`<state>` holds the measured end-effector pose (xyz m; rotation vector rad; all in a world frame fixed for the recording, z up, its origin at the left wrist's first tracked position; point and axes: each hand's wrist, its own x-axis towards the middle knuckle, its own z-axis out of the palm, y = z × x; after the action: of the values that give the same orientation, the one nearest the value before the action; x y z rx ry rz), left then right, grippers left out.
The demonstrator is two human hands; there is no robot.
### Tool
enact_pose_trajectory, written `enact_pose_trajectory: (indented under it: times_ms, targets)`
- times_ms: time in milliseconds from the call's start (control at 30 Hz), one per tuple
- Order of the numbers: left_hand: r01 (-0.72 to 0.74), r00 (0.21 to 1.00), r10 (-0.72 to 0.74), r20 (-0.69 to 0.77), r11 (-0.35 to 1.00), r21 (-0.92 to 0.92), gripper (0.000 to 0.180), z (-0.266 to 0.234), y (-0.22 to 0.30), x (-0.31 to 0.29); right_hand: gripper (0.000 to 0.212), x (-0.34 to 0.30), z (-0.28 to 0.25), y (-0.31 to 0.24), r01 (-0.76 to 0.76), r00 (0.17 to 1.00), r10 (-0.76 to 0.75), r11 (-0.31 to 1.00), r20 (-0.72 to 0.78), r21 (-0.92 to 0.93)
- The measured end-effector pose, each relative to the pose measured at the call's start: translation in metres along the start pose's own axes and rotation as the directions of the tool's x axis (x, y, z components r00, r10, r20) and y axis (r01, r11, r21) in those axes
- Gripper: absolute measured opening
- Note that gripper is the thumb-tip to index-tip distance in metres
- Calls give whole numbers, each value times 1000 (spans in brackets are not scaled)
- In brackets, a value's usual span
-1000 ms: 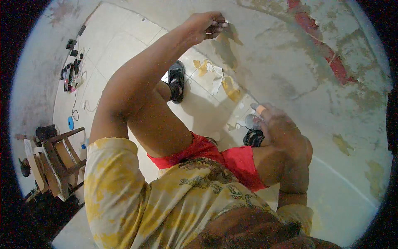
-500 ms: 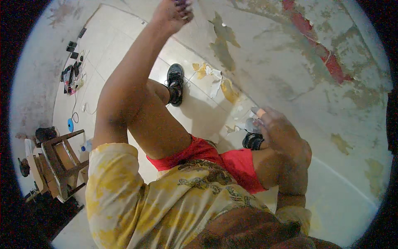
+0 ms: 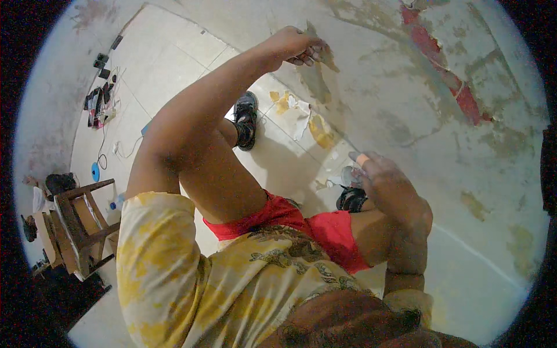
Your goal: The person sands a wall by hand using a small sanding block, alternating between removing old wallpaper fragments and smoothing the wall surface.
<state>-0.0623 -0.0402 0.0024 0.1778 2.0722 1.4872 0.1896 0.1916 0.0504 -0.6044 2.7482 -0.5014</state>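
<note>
My left hand [image 3: 303, 47] reaches out to the wall [image 3: 394, 75], next to a long brownish patch [image 3: 316, 81] of bare surface. Its fingers are curled in, and whatever is between them is hidden. Lower down, beside my right knee, my right hand [image 3: 386, 177] is closed, with an orange band [image 3: 362, 159] showing at its fingers. Something small and dark pokes out past that band, too blurred to name. A greyish, see-through object [image 3: 348, 174] shows just beyond those fingers; I cannot tell whether the hand touches it.
Yellowish and white peeled flakes [image 3: 320, 132] lie on the tiled floor [image 3: 168, 64] along the wall. My black shoes [image 3: 246, 119] stand nearby. At the left are a wooden stool [image 3: 87, 226], cables, dark small items [image 3: 98, 104] and a blue disc [image 3: 95, 171]. A red strip [image 3: 432, 52] shows on the wall.
My left hand has come down and to the right, from the top edge to the brownish wall patch. My right hand has hardly moved.
</note>
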Motion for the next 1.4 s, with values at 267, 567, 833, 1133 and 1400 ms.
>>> enact_pose_trajectory:
  times_ms: [267,567,833,1133,1400]
  targets:
    - [-89,986,71,-150,989,-118,20,15,-6,7,31,-2,-3,1,-73,994,70,997,79,34]
    - [-114,990,96,-106,977,-179,28,1,16,-8,32,-5,0,4,-27,999,26,999,32,24]
    - [-286,944,244,-224,942,-176,34,-30,30,-20,33,-6,1,4,-65,996,60,996,71,67]
    - [-145,989,145,-42,989,-7,25,-16,18,-1,31,-3,1,8,8,1000,-8,998,0,63]
    - [-24,1000,26,12,993,-116,28,-18,15,-3,31,-3,-9,0,-8,999,5,995,33,98]
